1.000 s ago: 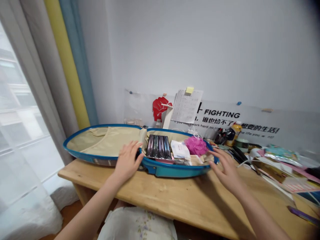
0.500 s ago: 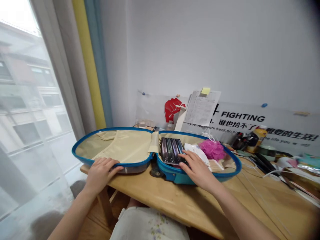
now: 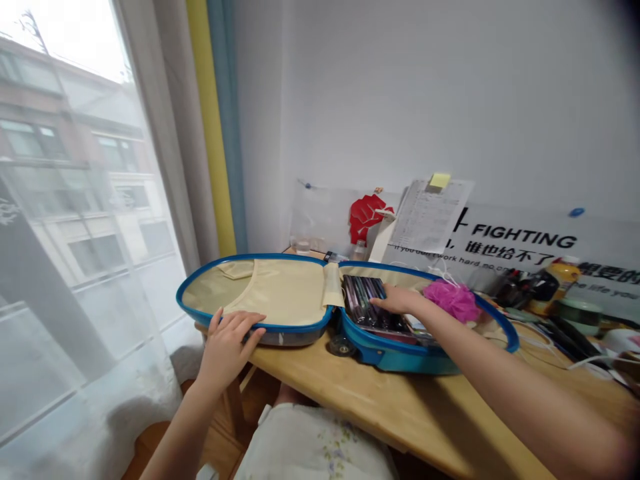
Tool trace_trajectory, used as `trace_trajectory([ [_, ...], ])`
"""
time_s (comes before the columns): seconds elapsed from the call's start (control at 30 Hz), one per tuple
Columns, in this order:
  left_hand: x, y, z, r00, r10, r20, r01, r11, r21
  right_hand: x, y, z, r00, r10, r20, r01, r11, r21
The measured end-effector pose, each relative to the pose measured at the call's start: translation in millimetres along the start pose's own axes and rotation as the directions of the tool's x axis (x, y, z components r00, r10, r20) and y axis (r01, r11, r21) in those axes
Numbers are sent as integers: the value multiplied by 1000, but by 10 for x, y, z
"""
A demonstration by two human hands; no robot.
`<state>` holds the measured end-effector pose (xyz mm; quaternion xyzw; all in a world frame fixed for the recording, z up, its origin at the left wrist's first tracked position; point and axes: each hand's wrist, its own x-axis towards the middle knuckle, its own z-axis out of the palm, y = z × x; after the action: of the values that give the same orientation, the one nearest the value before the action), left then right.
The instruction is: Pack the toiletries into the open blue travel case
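Note:
An open small suitcase with blue rims lies on the table, its left half [image 3: 287, 283] lined in cream and its right half [image 3: 410, 357] holding things. My left hand [image 3: 231, 343] rests on the front rim of the left half, fingers spread. Inside the right half is a flat pack of dark, slim pen-like sticks [image 3: 361, 300] in shiny clear wrapping. My right hand [image 3: 400, 300] reaches in and grips the right side of this pack, thumb on its face; the other fingers are mostly hidden. A pink mesh bath puff [image 3: 453, 299] lies to the right of that hand.
The wooden table [image 3: 310, 373] runs off to the right, where bottles [image 3: 555, 283], cables and small items crowd its back. Papers [image 3: 430, 213] stand against the wall behind the suitcase. A sheer-curtained window [image 3: 85, 220] is at the left.
My right hand has moved from the suitcase's front rim deeper inside, onto the pack's right side. The left hand stays on the rim. The view has turned slightly left.

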<state>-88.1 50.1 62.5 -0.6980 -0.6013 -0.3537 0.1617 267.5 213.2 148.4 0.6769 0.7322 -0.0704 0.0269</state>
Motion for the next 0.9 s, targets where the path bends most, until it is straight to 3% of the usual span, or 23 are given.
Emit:
trace_trajectory([
  [0.17, -59, -173, 42, 994, -103, -46, 105, 994, 32, 245, -85, 26, 995, 78, 62, -79, 997, 12],
  [0.3, -105, -234, 81, 993, -98, -66, 101, 994, 41, 289, -123, 17, 989, 128, 70, -132, 990, 42],
  [0.53, -132, -271, 101, 991, -96, -96, 102, 993, 54, 276, -55, -45, 963, 237, -127, -217, 964, 150],
  [0.63, -135, -277, 114, 989, -106, -108, 112, 992, 58, 254, -4, -256, 938, 242, -248, -201, 963, 178],
  [0.73, -138, -288, 145, 988, -99, -119, 107, 992, 63, 258, -22, -597, 916, 163, -366, -100, 978, 184],
  [0.83, -144, -305, 179, 987, -93, -129, 103, 992, 70, 320, -221, -949, 896, 15, -444, 63, 985, 160],
  [0.9, -149, -315, 195, 987, -88, -134, 99, 992, 78, 390, -483, -1116, 880, -105, -464, 185, 974, 129],
])
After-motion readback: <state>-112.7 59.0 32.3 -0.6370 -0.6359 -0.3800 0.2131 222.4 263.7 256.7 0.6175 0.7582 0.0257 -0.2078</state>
